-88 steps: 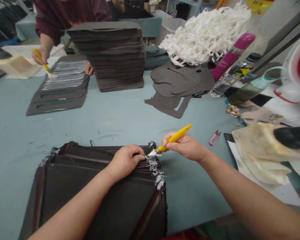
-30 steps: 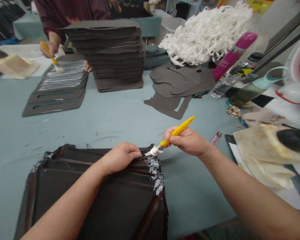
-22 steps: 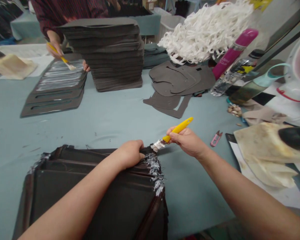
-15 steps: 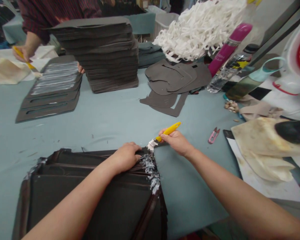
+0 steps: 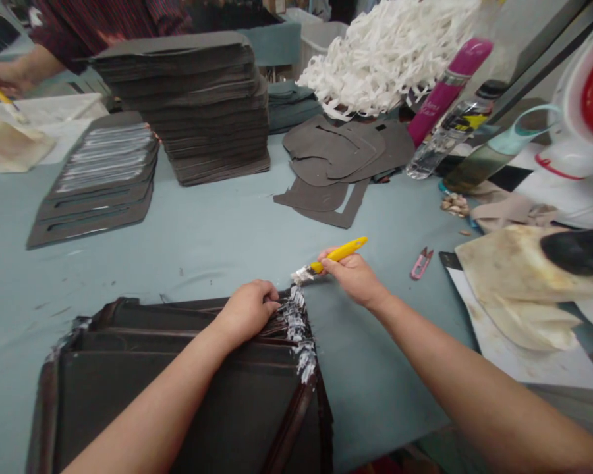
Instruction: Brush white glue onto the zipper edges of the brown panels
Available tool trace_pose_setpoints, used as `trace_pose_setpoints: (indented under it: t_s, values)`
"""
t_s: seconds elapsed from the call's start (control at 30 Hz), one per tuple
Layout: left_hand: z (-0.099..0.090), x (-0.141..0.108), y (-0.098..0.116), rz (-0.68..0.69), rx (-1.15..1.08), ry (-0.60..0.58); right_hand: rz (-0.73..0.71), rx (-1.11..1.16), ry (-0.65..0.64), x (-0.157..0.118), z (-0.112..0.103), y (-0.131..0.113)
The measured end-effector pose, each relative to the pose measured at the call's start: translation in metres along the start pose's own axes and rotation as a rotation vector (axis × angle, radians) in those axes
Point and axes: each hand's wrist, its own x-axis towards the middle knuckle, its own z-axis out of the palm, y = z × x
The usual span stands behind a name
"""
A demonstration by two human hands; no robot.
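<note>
The left hand (image 5: 247,311) presses down on a stack of dark cut sheets (image 5: 128,355), fingers loosely curled, at the near edge of the bench (image 5: 178,263). The right hand (image 5: 350,276) grips a yellow-handled brush (image 5: 338,250), its whitened bristles just above the stack's corner, which is crusted with white paste (image 5: 299,329). Pink thread snips (image 5: 421,263) lie off to the right.

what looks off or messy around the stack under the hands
White paste sits in ragged clumps along the corner of the dark sheet stack, beside the left hand, rather than as an even coat. The brush in the right hand looks caked white at its tip too.
</note>
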Motion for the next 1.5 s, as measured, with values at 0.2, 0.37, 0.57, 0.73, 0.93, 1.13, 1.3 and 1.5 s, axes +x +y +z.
trace_pose_setpoints:
  t_s: [0.2,0.37,0.57,0.73,0.93,1.13,1.3,1.5]
  values:
    - [-0.001,-0.004,0.0,0.023,-0.155,0.006,0.148,0.207,-0.037,-0.003,-0.006,-0.006]
    - [-0.001,-0.005,0.0,-0.041,-0.203,0.004,0.2,0.317,-0.255,-0.008,0.003,-0.016]
    - [-0.005,-0.005,0.003,-0.131,-0.219,-0.003,0.08,0.21,-0.224,-0.009,-0.007,-0.028]
    - [-0.005,-0.001,0.007,-0.18,-0.172,0.008,0.04,0.193,-0.368,-0.015,-0.01,-0.034]
    - [0.0,0.001,0.002,-0.114,-0.105,-0.056,0.039,0.22,-0.068,-0.008,-0.017,-0.031]
    - [-0.003,-0.004,0.005,0.009,0.076,-0.061,0.088,0.0,-0.257,-0.003,0.01,-0.004]
    - [-0.006,-0.016,0.013,0.033,0.176,-0.118,-0.006,-0.169,-0.147,-0.002,0.014,-0.009]
    - [-0.005,-0.018,0.013,0.044,0.198,-0.15,-0.046,-0.208,-0.313,-0.015,0.019,-0.021]
